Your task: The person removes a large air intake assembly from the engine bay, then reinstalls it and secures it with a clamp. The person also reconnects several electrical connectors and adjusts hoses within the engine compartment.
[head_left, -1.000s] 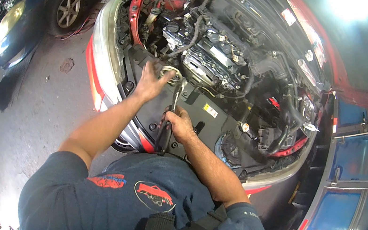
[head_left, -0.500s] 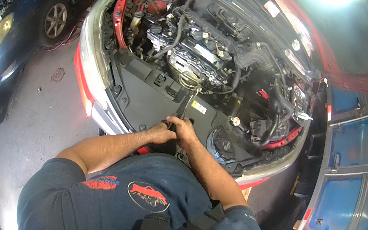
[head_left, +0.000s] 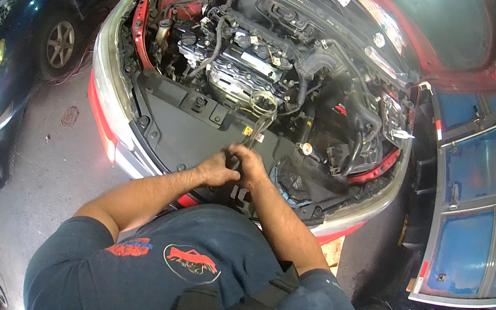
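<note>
Both my hands are closed around the near end of a long plier-like metal tool (head_left: 259,130), side by side over the black front cover (head_left: 176,117) of an open engine bay. My left hand (head_left: 215,169) grips it from the left, fingers curled. My right hand (head_left: 250,167) lies against it on the other side, its fingers slightly blurred. The handles are mostly hidden in my palms. At the tool's far end a pale round loop (head_left: 264,101) hangs by the front of the engine (head_left: 245,68); whether it touches the engine I cannot tell.
A crumpled dark cloth or glove (head_left: 292,184) lies on the cover to the right. Hoses and a round cap (head_left: 306,149) fill the bay's right side. The raised red hood (head_left: 464,78) hangs at the upper right. A dark car (head_left: 34,40) stands left; blue panels (head_left: 481,183) stand right.
The tool and its loop have moved to the right relative to the engine and cover. My hands have shifted with it and sit slightly farther apart. The whole view has turned a little.
</note>
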### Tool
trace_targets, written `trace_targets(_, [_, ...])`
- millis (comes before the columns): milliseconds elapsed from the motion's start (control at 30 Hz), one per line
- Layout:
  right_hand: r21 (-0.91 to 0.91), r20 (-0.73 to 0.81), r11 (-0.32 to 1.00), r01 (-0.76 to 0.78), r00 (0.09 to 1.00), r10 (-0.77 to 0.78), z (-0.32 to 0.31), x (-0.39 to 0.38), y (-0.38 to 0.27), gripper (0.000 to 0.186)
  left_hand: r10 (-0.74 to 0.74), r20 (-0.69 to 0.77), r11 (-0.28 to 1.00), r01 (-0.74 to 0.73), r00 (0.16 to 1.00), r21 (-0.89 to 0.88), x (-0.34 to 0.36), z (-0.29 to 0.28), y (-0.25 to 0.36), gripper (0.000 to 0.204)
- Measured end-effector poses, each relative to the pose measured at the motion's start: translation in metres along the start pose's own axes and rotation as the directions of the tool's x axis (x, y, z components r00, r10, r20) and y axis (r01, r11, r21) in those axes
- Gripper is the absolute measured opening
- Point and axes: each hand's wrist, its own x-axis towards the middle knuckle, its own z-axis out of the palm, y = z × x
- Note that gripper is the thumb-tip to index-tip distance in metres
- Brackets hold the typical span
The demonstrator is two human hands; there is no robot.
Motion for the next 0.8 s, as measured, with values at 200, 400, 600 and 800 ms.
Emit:
trace_targets(200, [0.154,-0.174,0.987,0.055,0.984,-0.028,0.010,-0.006,-0.023,0.031,0.008,-0.008,0.951,-0.005,1.000,0.308,-0.009,-0.005,0.035,0.074])
trace_targets(400, [0.233,-0.156,0.960,0.157,0.980,-0.123,0.001,-0.015,-0.046,0.031,0.177,-0.425,0.940,-0.280,0.888,-0.195,-0.036,0.032,0.033,0.090])
trace_targets(600, [0.554,-0.054,0.829,0.076,0.997,-0.055,0.002,-0.014,-0.072,0.025,0.394,-0.847,0.541,-0.835,0.356,-0.099,0.001,0.059,0.082,0.091])
trace_targets(800, [0.637,0.147,0.771,-0.007,0.983,-0.112,0.000,0.013,-0.110,0.035,0.089,-0.898,0.313,-0.868,0.431,-0.385,0.033,0.040,0.152,0.032])
